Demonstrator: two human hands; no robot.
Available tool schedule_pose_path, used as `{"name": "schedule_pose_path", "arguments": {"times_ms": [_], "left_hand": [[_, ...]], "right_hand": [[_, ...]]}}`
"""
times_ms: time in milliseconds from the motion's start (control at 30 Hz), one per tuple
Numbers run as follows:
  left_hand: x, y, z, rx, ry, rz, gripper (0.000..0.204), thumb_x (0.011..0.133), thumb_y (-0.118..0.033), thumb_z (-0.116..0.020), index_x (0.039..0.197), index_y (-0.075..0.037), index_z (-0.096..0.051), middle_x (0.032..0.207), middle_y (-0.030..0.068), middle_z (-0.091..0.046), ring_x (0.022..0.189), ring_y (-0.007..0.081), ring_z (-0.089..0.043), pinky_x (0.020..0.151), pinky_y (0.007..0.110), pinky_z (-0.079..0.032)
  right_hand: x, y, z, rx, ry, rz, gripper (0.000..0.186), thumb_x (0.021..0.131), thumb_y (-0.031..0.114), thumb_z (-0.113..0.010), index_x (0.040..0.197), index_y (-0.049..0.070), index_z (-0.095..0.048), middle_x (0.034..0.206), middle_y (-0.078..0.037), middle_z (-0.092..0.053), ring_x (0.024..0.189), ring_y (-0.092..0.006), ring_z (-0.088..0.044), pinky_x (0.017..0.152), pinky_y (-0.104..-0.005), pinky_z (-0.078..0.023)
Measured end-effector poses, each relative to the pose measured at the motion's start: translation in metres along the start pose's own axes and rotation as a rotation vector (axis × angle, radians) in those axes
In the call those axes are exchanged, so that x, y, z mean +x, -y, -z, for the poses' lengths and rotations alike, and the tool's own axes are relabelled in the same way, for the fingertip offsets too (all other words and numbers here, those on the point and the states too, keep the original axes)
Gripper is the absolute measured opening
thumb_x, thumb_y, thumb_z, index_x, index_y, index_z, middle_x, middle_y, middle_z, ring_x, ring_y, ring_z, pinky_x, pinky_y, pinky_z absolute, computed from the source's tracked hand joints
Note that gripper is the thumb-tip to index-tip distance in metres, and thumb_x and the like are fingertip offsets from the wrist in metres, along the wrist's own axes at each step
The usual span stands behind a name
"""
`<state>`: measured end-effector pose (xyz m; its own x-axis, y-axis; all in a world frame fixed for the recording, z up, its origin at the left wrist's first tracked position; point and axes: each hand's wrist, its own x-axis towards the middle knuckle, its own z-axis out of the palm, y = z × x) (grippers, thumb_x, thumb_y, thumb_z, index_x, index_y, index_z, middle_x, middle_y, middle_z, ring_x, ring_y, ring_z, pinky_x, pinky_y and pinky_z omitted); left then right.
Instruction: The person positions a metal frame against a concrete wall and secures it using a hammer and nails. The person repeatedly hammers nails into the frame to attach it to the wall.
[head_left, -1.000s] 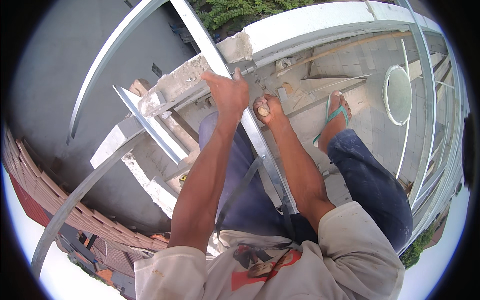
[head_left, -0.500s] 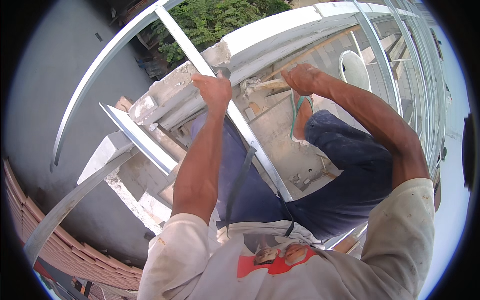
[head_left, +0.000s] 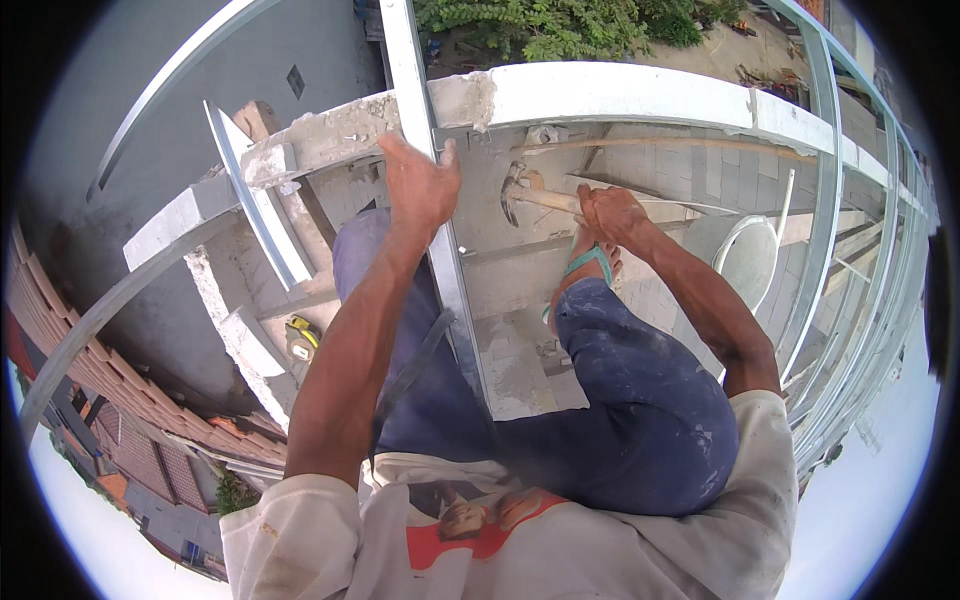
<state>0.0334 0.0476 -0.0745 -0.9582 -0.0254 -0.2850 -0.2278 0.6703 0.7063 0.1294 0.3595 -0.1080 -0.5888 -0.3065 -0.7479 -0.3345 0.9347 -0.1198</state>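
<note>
My left hand [head_left: 420, 180] grips a long galvanized metal channel [head_left: 450, 300] that runs from my waist over the white concrete ledge [head_left: 620, 85]. My right hand [head_left: 615, 212] is closed round the wooden handle of a claw hammer [head_left: 515, 195], whose head points left toward the channel. A dark strap [head_left: 405, 375] reaches the channel near my left leg. My right foot, in a green flip-flop [head_left: 590, 260], is just below the hammer. A yellow tape measure [head_left: 301, 339] lies left of my left leg.
An oval pale bucket [head_left: 740, 275] is at the right beside more metal framing [head_left: 825, 120]. A loose channel [head_left: 250, 200] and curved strips [head_left: 130, 280] cross the left side. Beyond the ledge are a drop to grey ground [head_left: 300, 40], roof tiles [head_left: 70, 330] and leafy plants [head_left: 540, 25].
My right hand has risen from beside the channel and moved right, now showing the hammer held sideways. My left hand stays on the channel. The view has shifted, showing more beyond the ledge.
</note>
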Motion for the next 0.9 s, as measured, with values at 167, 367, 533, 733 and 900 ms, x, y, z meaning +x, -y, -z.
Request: {"name": "schedule_pose_path", "arguments": {"times_ms": [167, 367, 533, 733, 900], "left_hand": [[0.002, -0.005, 0.006, -0.032, 0.016, 0.130, 0.061, 0.090, -0.022, -0.076, 0.121, 0.011, -0.035, 0.115, 0.0371, -0.052, 0.110, 0.0526, -0.057, 0.098, 0.053, -0.046], [-0.003, -0.009, 0.002, 0.012, 0.008, 0.192, 0.068, 0.092, -0.031, -0.075, 0.126, 0.010, -0.032, 0.116, 0.0391, -0.057, 0.111, 0.0526, -0.061, 0.098, 0.052, -0.048], [-0.009, 0.001, -0.007, 0.072, -0.086, 0.074, 0.067, 0.093, -0.030, -0.074, 0.127, 0.008, -0.031, 0.104, 0.0379, -0.061, 0.100, 0.0511, -0.066, 0.092, 0.052, -0.052], [-0.006, -0.006, -0.006, 0.109, -0.074, 0.084, 0.069, 0.094, -0.031, -0.074, 0.129, 0.008, -0.029, 0.099, 0.0386, -0.063, 0.093, 0.0496, -0.068, 0.087, 0.053, -0.053], [-0.008, 0.000, -0.004, 0.117, -0.117, 0.044, 0.070, 0.094, -0.033, -0.074, 0.130, 0.009, -0.030, 0.105, 0.0403, -0.062, 0.098, 0.0504, -0.067, 0.091, 0.053, -0.052]], "right_hand": [[0.052, -0.002, 0.006, 0.050, 0.118, 0.082, 0.055, 0.102, 0.044, -0.053, 0.117, -0.008, -0.060, 0.098, -0.025, -0.074, 0.093, -0.0378, -0.074, 0.084, -0.0470, -0.059], [0.117, -0.033, -0.044, -0.086, -0.038, 0.349, 0.050, 0.098, 0.041, -0.061, 0.117, -0.005, -0.060, 0.091, -0.023, -0.075, 0.088, -0.0374, -0.075, 0.078, -0.0486, -0.059], [0.137, -0.038, -0.040, -0.110, 0.068, 0.420, 0.047, 0.096, 0.040, -0.066, 0.110, -0.004, -0.058, 0.089, -0.026, -0.074, 0.087, -0.0413, -0.075, 0.078, -0.0498, -0.060], [0.161, -0.049, -0.048, -0.040, -0.020, 0.343, 0.047, 0.097, 0.042, -0.064, 0.110, -0.004, -0.058, 0.087, -0.027, -0.073, 0.085, -0.0420, -0.075, 0.078, -0.0502, -0.060], [0.154, -0.036, -0.075, -0.091, -0.020, 0.461, 0.053, 0.099, 0.044, -0.062, 0.120, -0.005, -0.058, 0.089, -0.025, -0.074, 0.083, -0.0403, -0.075, 0.077, -0.0484, -0.060]]}}
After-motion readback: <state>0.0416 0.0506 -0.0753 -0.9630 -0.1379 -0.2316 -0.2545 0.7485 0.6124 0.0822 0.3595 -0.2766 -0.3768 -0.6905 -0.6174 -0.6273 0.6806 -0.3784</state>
